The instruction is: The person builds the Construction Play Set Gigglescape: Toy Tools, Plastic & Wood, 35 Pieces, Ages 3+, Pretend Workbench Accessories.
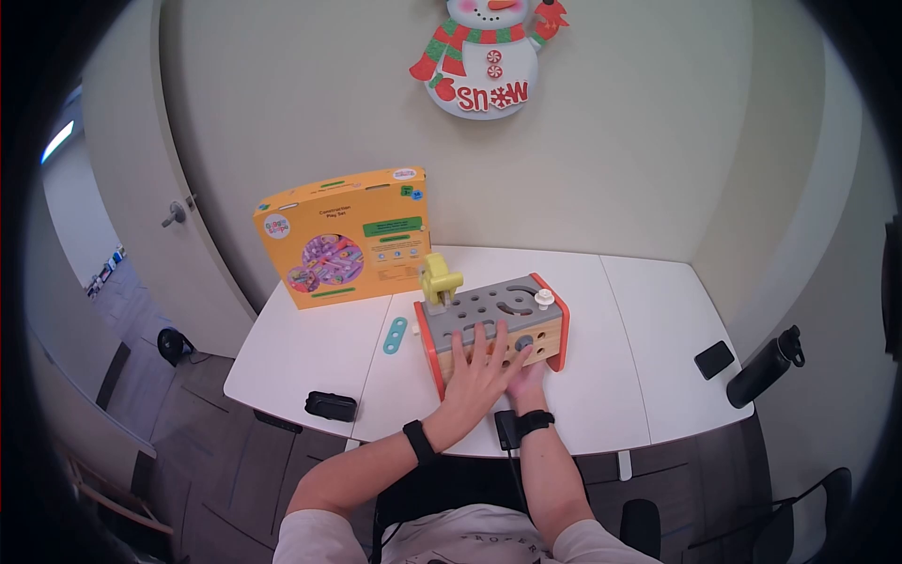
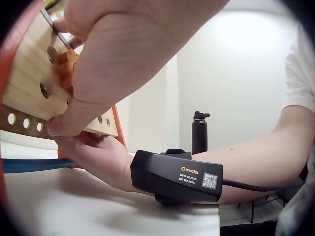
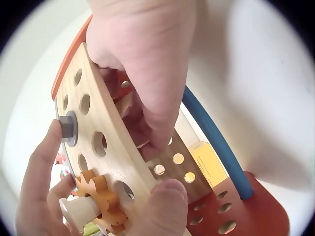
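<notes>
A wooden toy workbench [image 1: 456, 362] with a grey top and orange-red ends stands in front of me. My left hand [image 1: 477, 378] lies over its front panel with fingers spread and extended up to the top. In the right wrist view, the left index fingertip touches a grey hex bolt [image 3: 68, 129], and the thumb presses near the panel's lower edge. Between them sits an orange gear [image 3: 109, 202] with a white peg [image 3: 78, 211] through it. My right hand [image 3: 155, 64] reaches behind the panel with bent fingers; I cannot tell whether they hold anything.
A yellow toy piece [image 1: 439, 280] and a white screw [image 1: 545, 298] top the workbench. Left of it lie a teal holed strip [image 1: 396, 336] and a black case [image 1: 331, 406]; an orange-yellow box [image 1: 348, 240] stands behind. Phone [image 1: 714, 359] and black bottle [image 1: 763, 368] are at right.
</notes>
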`<action>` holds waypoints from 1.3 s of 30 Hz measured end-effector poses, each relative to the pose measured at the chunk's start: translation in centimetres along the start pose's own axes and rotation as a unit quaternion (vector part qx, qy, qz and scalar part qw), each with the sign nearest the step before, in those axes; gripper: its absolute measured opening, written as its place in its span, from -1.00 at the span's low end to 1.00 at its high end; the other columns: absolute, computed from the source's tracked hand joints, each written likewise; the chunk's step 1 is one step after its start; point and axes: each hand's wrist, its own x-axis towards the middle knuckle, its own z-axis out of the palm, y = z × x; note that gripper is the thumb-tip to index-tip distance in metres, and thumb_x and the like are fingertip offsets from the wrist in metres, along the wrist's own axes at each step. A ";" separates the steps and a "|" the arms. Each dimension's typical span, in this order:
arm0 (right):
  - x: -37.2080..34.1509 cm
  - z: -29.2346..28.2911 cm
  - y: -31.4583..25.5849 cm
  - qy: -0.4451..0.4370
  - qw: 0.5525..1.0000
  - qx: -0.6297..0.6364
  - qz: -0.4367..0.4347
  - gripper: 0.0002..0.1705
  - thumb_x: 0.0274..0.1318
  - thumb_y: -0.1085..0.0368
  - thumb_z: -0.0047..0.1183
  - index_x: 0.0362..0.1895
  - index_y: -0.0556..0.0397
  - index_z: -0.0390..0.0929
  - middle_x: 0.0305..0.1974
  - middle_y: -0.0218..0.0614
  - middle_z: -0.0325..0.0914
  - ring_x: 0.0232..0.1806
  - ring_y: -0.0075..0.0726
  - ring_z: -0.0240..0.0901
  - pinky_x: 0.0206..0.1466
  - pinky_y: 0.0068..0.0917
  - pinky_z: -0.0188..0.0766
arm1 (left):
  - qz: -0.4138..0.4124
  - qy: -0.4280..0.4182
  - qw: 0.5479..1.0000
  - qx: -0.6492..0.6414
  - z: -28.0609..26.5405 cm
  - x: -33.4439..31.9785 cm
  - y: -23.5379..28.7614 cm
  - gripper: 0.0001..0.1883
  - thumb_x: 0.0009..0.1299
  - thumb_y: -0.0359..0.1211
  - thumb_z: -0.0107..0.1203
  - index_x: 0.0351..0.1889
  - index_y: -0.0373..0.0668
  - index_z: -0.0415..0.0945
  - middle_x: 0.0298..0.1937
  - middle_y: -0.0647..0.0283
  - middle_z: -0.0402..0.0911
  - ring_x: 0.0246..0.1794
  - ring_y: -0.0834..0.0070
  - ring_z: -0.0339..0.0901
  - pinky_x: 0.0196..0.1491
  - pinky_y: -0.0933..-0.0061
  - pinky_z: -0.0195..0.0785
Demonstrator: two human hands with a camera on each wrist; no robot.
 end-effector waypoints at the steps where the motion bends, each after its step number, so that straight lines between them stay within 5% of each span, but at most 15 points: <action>1: 0.1 -0.1 0.0 0.004 1.000 0.000 0.001 -0.22 0.51 -0.32 -0.30 0.53 -0.09 0.28 0.48 -0.12 0.35 0.46 0.16 0.32 0.50 0.23 0.30 | 0.000 0.000 1.000 -0.002 0.0 0.0 0.0 -0.32 0.45 -0.34 0.08 0.56 0.31 0.32 0.55 -0.18 0.25 0.40 -0.25 0.35 0.29 -0.54 0.14; 20: 0.6 -2.1 0.3 0.033 0.996 -0.073 -0.045 -0.16 0.47 -0.39 -0.35 0.54 -0.13 0.28 0.49 -0.11 0.35 0.47 0.18 0.32 0.48 0.24 0.32 | 0.021 -0.011 0.999 -0.025 0.9 -0.2 0.6 -0.33 0.44 -0.31 0.12 0.54 0.31 0.32 0.59 -0.21 0.18 0.43 -0.31 0.31 0.34 -0.64 0.03; 35: 0.3 -1.0 -0.2 0.048 0.999 -0.024 0.011 -0.29 0.55 -0.25 -0.32 0.53 -0.14 0.30 0.47 -0.14 0.39 0.45 0.14 0.36 0.47 0.20 0.35 | 0.021 -0.014 0.999 0.021 1.3 0.0 1.0 -0.33 0.42 -0.25 0.11 0.55 0.26 0.32 0.59 -0.21 0.17 0.43 -0.30 0.28 0.32 -0.67 0.05; 39: 4.3 -6.5 0.3 -0.074 0.996 -0.031 0.029 -0.36 0.59 -0.17 -0.33 0.52 -0.14 0.31 0.45 -0.17 0.41 0.45 0.10 0.36 0.48 0.17 0.34 | 0.005 -0.023 0.999 0.028 1.8 0.5 1.9 -0.31 0.42 -0.21 0.11 0.57 0.19 0.31 0.59 -0.20 0.18 0.43 -0.29 0.28 0.33 -0.67 0.05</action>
